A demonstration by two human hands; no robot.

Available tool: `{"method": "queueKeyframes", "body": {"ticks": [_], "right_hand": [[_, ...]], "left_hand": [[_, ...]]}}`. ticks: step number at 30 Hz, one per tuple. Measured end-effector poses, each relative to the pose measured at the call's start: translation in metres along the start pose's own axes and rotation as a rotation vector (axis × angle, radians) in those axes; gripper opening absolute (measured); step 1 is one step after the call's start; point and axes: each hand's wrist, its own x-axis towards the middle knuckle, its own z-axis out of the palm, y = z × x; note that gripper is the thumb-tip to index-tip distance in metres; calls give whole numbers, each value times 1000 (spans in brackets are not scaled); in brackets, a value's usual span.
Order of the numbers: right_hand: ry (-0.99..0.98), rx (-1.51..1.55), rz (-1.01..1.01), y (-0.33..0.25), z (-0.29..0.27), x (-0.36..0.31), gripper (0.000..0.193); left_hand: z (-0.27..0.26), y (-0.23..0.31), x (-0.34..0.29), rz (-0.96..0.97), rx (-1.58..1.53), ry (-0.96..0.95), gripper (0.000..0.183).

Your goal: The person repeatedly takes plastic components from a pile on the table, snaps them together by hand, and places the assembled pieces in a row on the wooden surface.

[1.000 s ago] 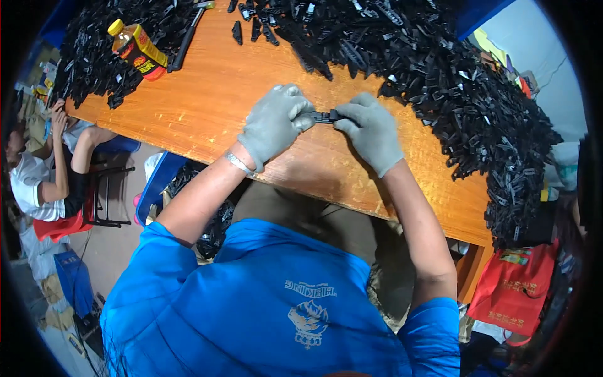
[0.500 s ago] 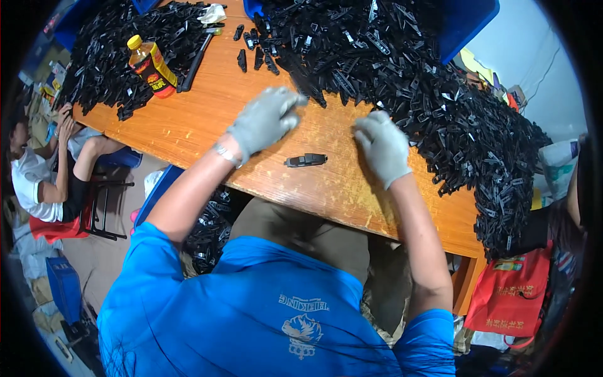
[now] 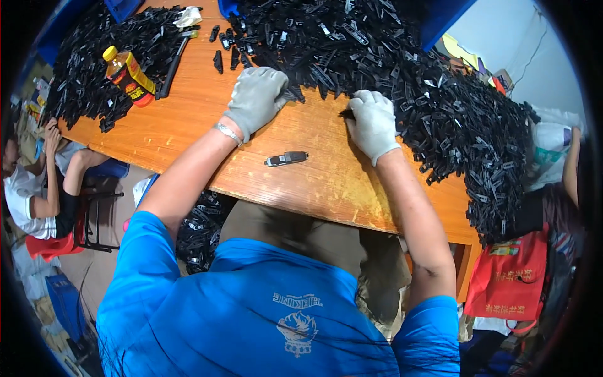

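On the wooden table [image 3: 232, 166], a heap of small black plastic parts [image 3: 389, 69] spreads across the far side and down the right. My left hand [image 3: 256, 99], in a grey glove, rests at the heap's near edge with its fingers curled; what they close on is hidden. My gloved right hand [image 3: 373, 123] is closed too, further right beside the heap. A dark tip of a black plastic part [image 3: 346, 114] pokes out by its thumb. Between my forearms one assembled-looking black clip-like piece [image 3: 286, 159] lies alone, touched by neither hand.
A drink bottle [image 3: 130, 76] with a yellow cap stands by a second black heap [image 3: 81, 69] at the left. A dark bar [image 3: 173, 66] lies beside it. Blue bins [image 3: 449, 22] back the heap. A person [image 3: 38, 188] sits at left; a red bag [image 3: 509, 276] hangs at right.
Both hands have closed more at the edge of the heap; a dark tip now shows at my right hand. The whole view has shifted slightly, while the lone piece stays on the table.
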Motion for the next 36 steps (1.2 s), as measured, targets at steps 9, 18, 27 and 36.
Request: {"method": "queueKeyframes", "body": {"ticks": [9,18,27,36], "right_hand": [[-168,15,163,-30,-7,-19,23],[-233,15,165,-42,-9,-21,24],[-226,-111,140,-60,11,-6,14],[-79,94,165,-88,8,-1,13]], "left_hand": [[4,45,-28,61,-220,-1,34],[5,54,-37,195,-293,-25,17],[8,50,-43,126,-403,-15,25],[14,40,-40,112,-390,172,30]]}}
